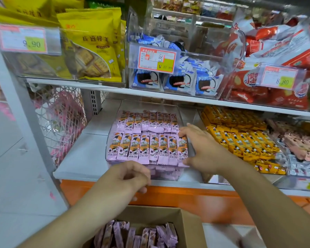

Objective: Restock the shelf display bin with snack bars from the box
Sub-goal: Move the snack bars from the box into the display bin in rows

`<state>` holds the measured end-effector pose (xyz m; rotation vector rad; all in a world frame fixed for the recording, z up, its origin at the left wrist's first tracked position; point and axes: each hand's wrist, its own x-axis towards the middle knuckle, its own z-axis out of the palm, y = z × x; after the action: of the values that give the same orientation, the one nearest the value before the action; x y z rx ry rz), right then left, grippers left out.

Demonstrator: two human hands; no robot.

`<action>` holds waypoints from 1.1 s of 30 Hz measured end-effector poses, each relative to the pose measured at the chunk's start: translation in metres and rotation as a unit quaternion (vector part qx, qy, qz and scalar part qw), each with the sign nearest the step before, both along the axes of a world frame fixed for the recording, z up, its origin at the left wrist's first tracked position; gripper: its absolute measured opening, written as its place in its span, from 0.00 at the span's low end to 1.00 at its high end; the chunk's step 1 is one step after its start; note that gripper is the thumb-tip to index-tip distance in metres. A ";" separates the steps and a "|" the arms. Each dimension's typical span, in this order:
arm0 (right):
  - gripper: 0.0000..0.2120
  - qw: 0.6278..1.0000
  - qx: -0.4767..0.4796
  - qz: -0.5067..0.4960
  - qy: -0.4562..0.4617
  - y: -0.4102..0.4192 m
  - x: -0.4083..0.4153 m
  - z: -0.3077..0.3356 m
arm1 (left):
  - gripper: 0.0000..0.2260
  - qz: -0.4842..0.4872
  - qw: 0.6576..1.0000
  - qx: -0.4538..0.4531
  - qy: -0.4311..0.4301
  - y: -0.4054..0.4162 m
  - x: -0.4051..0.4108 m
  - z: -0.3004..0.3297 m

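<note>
A clear display bin (183, 119) on the lower shelf holds two neat rows of purple snack bars (145, 145). My right hand (199, 145) rests at the right end of the front row, fingers spread, thumb and fingertips touching the last bar. My left hand (131, 174) hovers at the bin's front edge with fingers curled and nothing visible in it. Below, a cardboard box (188, 228) holds more purple snack bars (138, 235) standing on end.
A bin of yellow snack bars (240, 135) sits right of the purple ones. The upper shelf carries bins of yellow biscuit bags (95, 43), blue-white cakes (179, 79) and red packets (268, 51). A white wire basket (61, 120) stands at the left. An orange shelf front (186, 199) runs below.
</note>
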<state>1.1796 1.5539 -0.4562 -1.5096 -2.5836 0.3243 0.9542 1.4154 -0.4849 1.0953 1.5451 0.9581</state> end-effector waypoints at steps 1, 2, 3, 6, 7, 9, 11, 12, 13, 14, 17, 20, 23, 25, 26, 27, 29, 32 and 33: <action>0.38 1.000 -0.002 0.001 -0.007 0.003 -0.001 -0.003 | 0.06 -0.003 1.000 0.000 0.004 0.000 -0.001 -0.001; 0.37 1.000 -0.005 -0.002 -0.013 0.005 -0.001 -0.007 | 0.07 -0.007 1.000 0.001 0.008 0.000 -0.002 -0.002; 0.37 1.000 -0.008 -0.006 -0.018 0.007 -0.002 -0.010 | 0.08 -0.011 1.000 0.003 0.012 0.000 -0.003 -0.002; 0.37 0.999 -0.026 -0.014 -0.018 0.011 0.000 -0.017 | 0.11 -0.018 1.000 0.009 0.019 -0.001 -0.005 -0.004; 0.37 0.999 -0.026 -0.011 -0.018 0.012 0.001 -0.021 | 0.12 -0.018 1.000 0.012 0.019 -0.001 -0.005 -0.004; 0.35 0.999 -0.016 0.000 -0.032 0.013 0.004 -0.027 | 0.12 -0.019 1.000 0.017 0.018 -0.002 -0.006 -0.004; 0.34 0.999 -0.006 0.002 -0.043 0.013 0.006 -0.031 | 0.12 -0.023 0.999 0.024 0.025 -0.003 -0.008 -0.003; 0.34 0.999 -0.002 -0.001 -0.045 0.013 0.006 -0.032 | 0.11 -0.024 0.999 0.028 0.032 -0.003 -0.009 -0.003; 0.34 0.999 0.003 -0.002 -0.049 0.013 0.007 -0.032 | 0.10 -0.023 0.998 0.034 0.043 -0.002 -0.010 -0.004; 0.34 0.998 0.008 -0.002 -0.055 0.012 0.007 -0.033 | 0.07 -0.021 0.997 0.043 0.058 -0.002 -0.012 -0.005; 0.35 0.997 0.029 -0.001 -0.078 0.007 0.007 -0.038 | 0.03 -0.026 0.981 0.102 0.164 0.000 -0.019 -0.012; 0.37 0.995 0.064 0.017 -0.070 -0.002 0.006 -0.041 | 0.11 -0.074 0.932 0.173 0.310 0.002 -0.029 -0.021; 0.36 0.995 0.066 0.058 -0.052 -0.017 -0.002 -0.039 | 0.24 -0.116 0.875 0.209 0.422 0.007 -0.037 -0.034; 0.35 0.993 0.060 0.075 -0.066 -0.027 -0.010 -0.042 | 0.31 -0.140 0.843 0.193 0.482 0.011 -0.040 -0.041; 0.36 0.991 0.064 0.080 -0.081 -0.030 -0.014 -0.045 | 0.32 -0.147 0.832 0.177 0.504 0.013 -0.041 -0.045; 0.36 0.990 0.069 0.082 -0.096 -0.032 -0.016 -0.050 | 0.34 -0.152 0.822 0.163 0.524 0.013 -0.041 -0.048; 0.38 0.987 0.080 0.081 -0.115 -0.032 -0.017 -0.057 | 0.35 -0.152 0.808 0.152 0.549 0.013 -0.040 -0.052; 0.40 0.988 0.072 0.078 -0.114 -0.032 -0.016 -0.060 | 0.35 -0.141 0.819 0.172 0.530 0.013 -0.041 -0.053; 0.40 0.989 0.068 0.076 -0.107 -0.033 -0.017 -0.058 | 0.35 -0.139 0.823 0.186 0.518 0.012 -0.043 -0.053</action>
<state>1.1628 1.5205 -0.5140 -1.3729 -2.8275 -0.0021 0.9111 1.4276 -0.5378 2.3053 1.9566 0.4340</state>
